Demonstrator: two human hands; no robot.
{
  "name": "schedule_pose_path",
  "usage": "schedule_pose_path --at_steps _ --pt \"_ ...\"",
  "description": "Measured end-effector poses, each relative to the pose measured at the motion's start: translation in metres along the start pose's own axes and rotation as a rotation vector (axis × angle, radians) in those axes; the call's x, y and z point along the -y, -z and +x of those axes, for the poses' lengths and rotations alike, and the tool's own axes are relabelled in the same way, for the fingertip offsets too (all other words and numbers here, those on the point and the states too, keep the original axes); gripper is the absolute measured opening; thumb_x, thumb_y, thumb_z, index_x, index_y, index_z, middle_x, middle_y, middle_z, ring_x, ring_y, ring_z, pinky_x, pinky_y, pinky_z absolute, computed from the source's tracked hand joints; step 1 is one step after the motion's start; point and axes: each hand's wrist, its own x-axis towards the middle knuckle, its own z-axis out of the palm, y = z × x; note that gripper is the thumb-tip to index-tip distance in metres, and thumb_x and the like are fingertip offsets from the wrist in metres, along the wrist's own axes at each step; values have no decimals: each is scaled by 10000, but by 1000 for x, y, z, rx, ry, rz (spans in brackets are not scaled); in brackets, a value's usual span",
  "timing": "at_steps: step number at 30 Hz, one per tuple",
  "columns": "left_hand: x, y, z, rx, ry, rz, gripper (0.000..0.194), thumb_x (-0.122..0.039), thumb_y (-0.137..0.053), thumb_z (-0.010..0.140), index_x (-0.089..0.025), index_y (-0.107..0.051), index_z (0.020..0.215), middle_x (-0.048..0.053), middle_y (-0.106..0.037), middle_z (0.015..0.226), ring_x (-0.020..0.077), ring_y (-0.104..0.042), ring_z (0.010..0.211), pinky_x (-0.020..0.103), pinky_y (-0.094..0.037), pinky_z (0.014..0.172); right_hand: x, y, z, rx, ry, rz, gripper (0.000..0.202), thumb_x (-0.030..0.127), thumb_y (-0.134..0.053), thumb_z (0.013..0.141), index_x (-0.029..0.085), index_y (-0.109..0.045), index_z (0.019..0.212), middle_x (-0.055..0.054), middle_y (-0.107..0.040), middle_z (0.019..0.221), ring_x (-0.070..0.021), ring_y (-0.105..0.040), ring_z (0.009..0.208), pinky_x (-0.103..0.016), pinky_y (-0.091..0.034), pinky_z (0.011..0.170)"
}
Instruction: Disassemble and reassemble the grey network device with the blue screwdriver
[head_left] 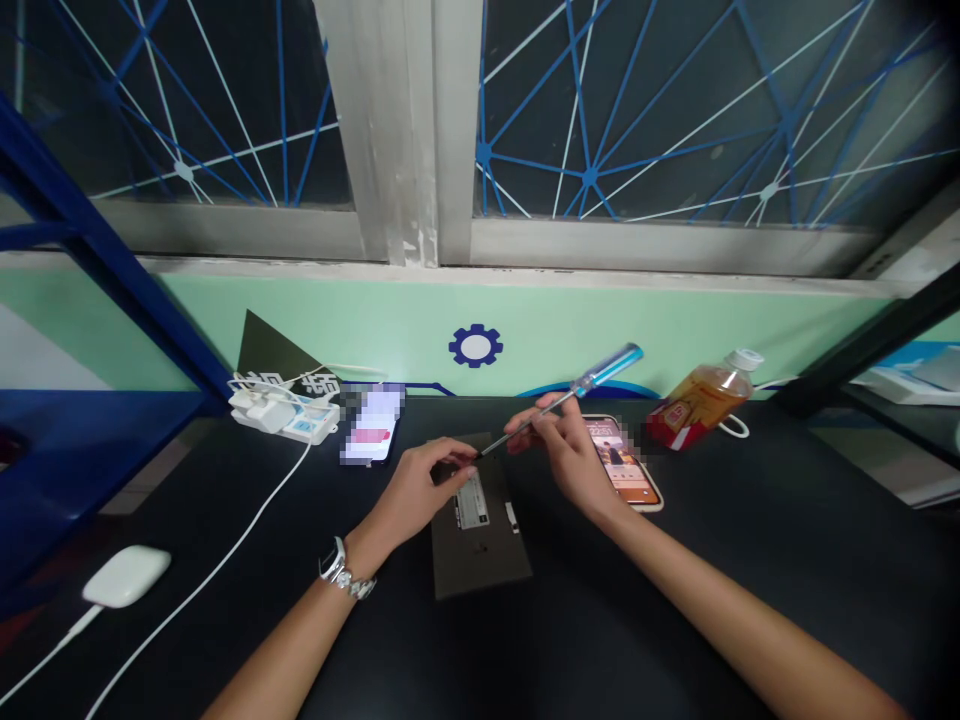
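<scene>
A screwdriver (pixel 609 370) with a clear blue handle and a long metal shaft is in my right hand (pixel 571 455). The fingers are closed on the shaft just below the handle, which points up and to the right. At the lower end of the shaft, the thumb and fingertips of my left hand (pixel 424 492) come together in a pinch; whatever they hold there is too small to make out. Under both hands lies a dark flat rectangular panel (pixel 480 578). It bears a white printed label (pixel 472 503) and a smaller white sticker (pixel 512 517).
A lit phone (pixel 373 425) and a white power strip (pixel 304 418) with cables lie to the left. Another phone (pixel 626 465) is right of my right hand. A tilted drink bottle (pixel 697 400) stands farther right. A white case (pixel 127 576) on a cable sits at left.
</scene>
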Motion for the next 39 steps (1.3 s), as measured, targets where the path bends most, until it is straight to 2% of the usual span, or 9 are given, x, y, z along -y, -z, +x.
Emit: schedule_pose_path --at_steps 10,15,19,25,29,32,34,36,39 --pt "-2 -4 -3 -100 -3 60 123 -291 -625 933 -223 -728 938 30 -747 907 175 -676 803 285 -516 736 -19 -1 -27 -166 -151 210 334 404 -668 868 283 -374 969 -28 -753 946 -223 -721 775 -404 -572 714" --pt "4 23 -2 -122 -72 272 161 -257 -559 970 -221 -715 974 46 -704 940 186 -656 839 295 -501 736 -22 9 -35 -237 -156 258 320 318 -690 854 278 -393 965 -2 -750 875 -200 -713 722 -366 -556 702" --pt "18 48 -6 -104 -47 535 179 -193 -537 961 -212 -715 957 64 -668 950 214 -644 875 349 -495 818 -23 23 -36 -216 -213 210 319 344 -692 852 267 -413 987 1 -740 777 -190 -688 613 -334 -535 624" --pt "30 62 -11 -27 43 691 213 -173 -528 952 -197 -732 898 79 -649 915 230 -648 848 366 -506 807 -22 31 -38 -148 -273 158 359 377 -698 844 264 -417 1036 11 -727 748 -180 -666 517 -301 -512 512" --pt "23 48 -15 -68 58 620 292 -306 -458 1013 -201 -657 1199 104 -632 1196 256 -630 1104 421 -481 1005 -14 35 -34 -89 -359 65 348 431 -674 854 250 -423 1014 18 -710 672 -174 -638 433 -265 -476 429" --pt "15 22 -23 1 105 503 495 -431 -393 1034 -232 -398 1487 111 -392 1557 271 -387 1435 457 -355 1171 -9 42 -31 -36 -442 -70 331 513 -583 903 232 -438 998 18 -677 600 -162 -593 363 -234 -425 362" --pt "13 2 -29 99 141 464 594 -473 -367 1033 -220 -257 1559 112 -208 1656 285 -180 1528 494 -273 1215 -10 48 -31 41 -491 -182 339 550 -531 922 227 -440 975 22 -655 576 -153 -568 336 -218 -385 331" --pt "13 -13 -32 123 151 449 640 -495 -333 1035 -201 -182 1583 106 -71 1685 287 -5 1548 514 -221 1231 -13 52 -31 97 -504 -347 349 580 -482 934 234 -429 936 41 -616 542 -140 -511 291 -209 -312 300" --pt "15 -25 -30 109 130 411 630 -489 -305 1042 -213 -156 1588 99 -55 1687 267 18 1548 512 -201 1238 -21 52 -33 77 -388 -712 333 562 -414 967 249 -398 856 76 -505 484 -128 -433 283 -224 -240 329"
